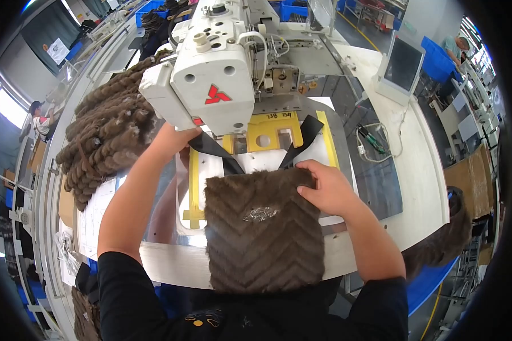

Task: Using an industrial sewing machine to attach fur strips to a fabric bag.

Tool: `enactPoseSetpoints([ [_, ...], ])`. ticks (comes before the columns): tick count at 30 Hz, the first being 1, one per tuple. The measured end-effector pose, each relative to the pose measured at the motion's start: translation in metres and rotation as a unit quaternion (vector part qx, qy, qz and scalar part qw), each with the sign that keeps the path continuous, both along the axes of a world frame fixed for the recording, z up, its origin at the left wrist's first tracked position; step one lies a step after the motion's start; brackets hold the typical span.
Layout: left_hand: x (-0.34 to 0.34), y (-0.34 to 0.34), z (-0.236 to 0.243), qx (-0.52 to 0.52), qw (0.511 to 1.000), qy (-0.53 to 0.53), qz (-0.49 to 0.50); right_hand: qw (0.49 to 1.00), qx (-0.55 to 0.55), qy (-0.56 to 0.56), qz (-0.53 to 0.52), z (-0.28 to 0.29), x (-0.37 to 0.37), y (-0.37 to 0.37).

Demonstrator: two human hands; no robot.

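A brown chevron-textured fur piece (264, 238) with a small silvery patch lies over the front edge of the sewing machine's work plate, two black straps (213, 145) rising from its top toward both sides. My left hand (179, 136) grips the end of the left strap beside the white machine head (210, 74), its fingertips partly hidden. My right hand (318, 184) grips the fur piece at its top right corner. Behind the straps sits a yellow template (273, 125) with cut openings, on a white board edged with yellow strips.
Stacked brown fur pieces (99, 128) lie at the left. A screen (398, 62) and a green-handled tool (372, 136) with a cable are on the right. Blue bins (432, 57) stand behind. Other people work at far left (40, 119) and far right (455, 48).
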State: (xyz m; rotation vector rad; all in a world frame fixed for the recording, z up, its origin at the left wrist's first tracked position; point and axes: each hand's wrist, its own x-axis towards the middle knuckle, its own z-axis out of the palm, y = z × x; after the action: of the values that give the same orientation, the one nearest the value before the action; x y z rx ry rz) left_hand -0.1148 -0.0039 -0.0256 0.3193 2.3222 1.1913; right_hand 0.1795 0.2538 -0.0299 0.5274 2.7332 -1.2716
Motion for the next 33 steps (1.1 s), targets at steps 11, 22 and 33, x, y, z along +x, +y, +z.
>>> enactPoseSetpoints([
  [11, -0.028, 0.017, -0.005, -0.168, 0.85, 0.415, -0.279, 0.999, 0.019, 0.004, 0.042, 0.006, 0.0, -0.002],
  [22, -0.017, 0.004, -0.011, -0.049, 0.959, 0.264, -0.093, 1.0, 0.002, -0.004, 0.012, 0.004, 0.001, -0.001],
  [33, 0.101, -0.025, 0.017, -0.185, 0.96, 0.146, -0.15, 0.993, -0.088, 0.05, -0.054, -0.021, -0.007, 0.013],
])
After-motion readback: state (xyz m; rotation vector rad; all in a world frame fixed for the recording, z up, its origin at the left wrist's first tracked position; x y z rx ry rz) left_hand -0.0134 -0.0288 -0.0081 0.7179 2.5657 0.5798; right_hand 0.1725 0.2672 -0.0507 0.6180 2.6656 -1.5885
